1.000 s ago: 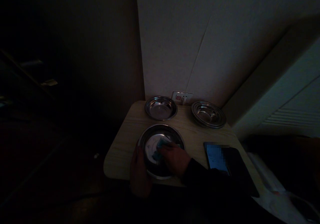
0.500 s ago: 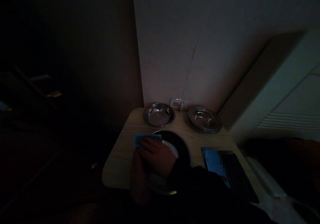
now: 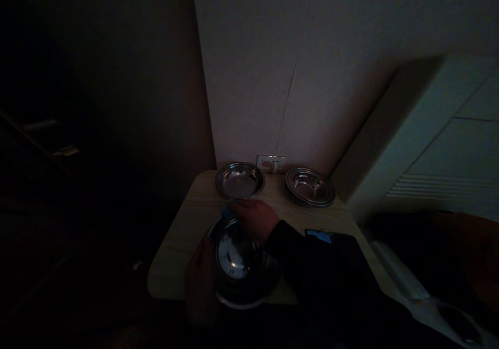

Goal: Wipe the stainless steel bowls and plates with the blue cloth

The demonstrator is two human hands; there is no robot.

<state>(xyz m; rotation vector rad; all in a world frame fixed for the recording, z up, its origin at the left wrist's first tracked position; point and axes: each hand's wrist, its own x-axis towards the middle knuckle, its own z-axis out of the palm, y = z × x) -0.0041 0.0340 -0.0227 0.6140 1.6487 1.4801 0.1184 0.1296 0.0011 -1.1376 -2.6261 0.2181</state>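
A round shiny metal plate (image 3: 234, 255) is in front of me at the near part of the small table, with pale spots on its face. My left hand (image 3: 200, 281) grips its left rim, dim and partly lost in the dark. At the far rim, my right hand (image 3: 257, 218) is closed on a blue cloth (image 3: 228, 211), which touches the plate; most of the cloth is hidden under the fingers. My dark right sleeve covers the area right of the plate.
Another metal plate (image 3: 239, 181) lies at the back left of the wooden table (image 3: 175, 250). A stack of metal plates (image 3: 311, 186) sits at the back right. A wall socket (image 3: 271, 163) is behind them. A phone (image 3: 318, 235) lies partly hidden behind my sleeve.
My right hand with the cloth has moved from the plate's left side to its far rim. My left hand has shifted left, and the plate's face shows more. The view has swung slightly right.
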